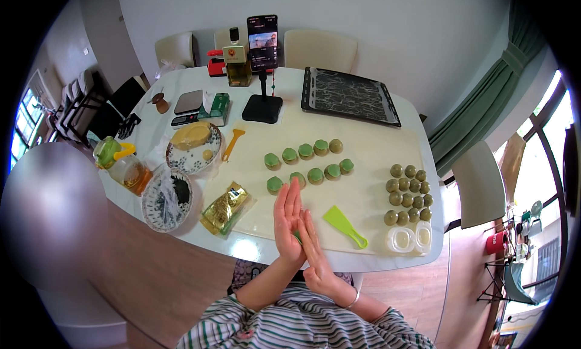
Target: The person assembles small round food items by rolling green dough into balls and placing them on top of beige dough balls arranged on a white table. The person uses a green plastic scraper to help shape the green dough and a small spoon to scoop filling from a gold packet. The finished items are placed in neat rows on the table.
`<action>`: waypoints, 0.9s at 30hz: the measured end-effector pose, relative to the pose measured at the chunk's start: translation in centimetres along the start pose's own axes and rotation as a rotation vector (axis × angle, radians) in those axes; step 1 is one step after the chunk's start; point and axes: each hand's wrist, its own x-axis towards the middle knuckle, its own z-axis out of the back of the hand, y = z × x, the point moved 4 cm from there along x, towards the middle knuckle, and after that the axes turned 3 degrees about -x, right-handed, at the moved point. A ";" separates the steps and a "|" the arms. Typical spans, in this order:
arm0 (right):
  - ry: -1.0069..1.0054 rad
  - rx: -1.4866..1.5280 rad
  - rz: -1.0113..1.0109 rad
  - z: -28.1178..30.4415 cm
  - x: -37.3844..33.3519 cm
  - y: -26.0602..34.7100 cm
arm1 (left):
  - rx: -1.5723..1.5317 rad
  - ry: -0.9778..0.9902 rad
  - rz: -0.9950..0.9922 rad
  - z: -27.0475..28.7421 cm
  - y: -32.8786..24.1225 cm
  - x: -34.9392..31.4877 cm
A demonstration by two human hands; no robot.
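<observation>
My left hand (pixel 287 211) and my right hand (pixel 316 259) are pressed palm to palm over the near edge of the table, with a small green dough piece (pixel 298 235) squeezed between them. Only a sliver of the dough shows. Just beyond my fingers lie two rows of pale green dough mounds (pixel 310 161) on a cream mat (pixel 363 149). A green plastic scraper (pixel 344 225) lies on the mat to the right of my hands.
Several darker green balls (pixel 409 193) cluster at the right, with white moulds (pixel 410 239) in front. A gold foil bag (pixel 225 208), a bowl of black filling (pixel 167 199) and a plate of yellow dough (pixel 193 144) sit left. A dark baking tray (pixel 350 96), phone stand (pixel 262 107) and bottle (pixel 236 61) stand behind.
</observation>
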 end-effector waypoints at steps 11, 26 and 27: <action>0.188 -0.478 0.253 -0.7 0.2 0.5 | -0.363 -0.106 0.205 1.4 0.2 0.4; 0.102 -0.475 0.340 1.5 0.6 1.0 | -0.479 -0.265 0.495 0.5 -0.2 -0.7; 0.094 -0.444 0.314 1.4 0.4 0.9 | -0.470 -0.271 0.486 0.5 -0.1 -0.8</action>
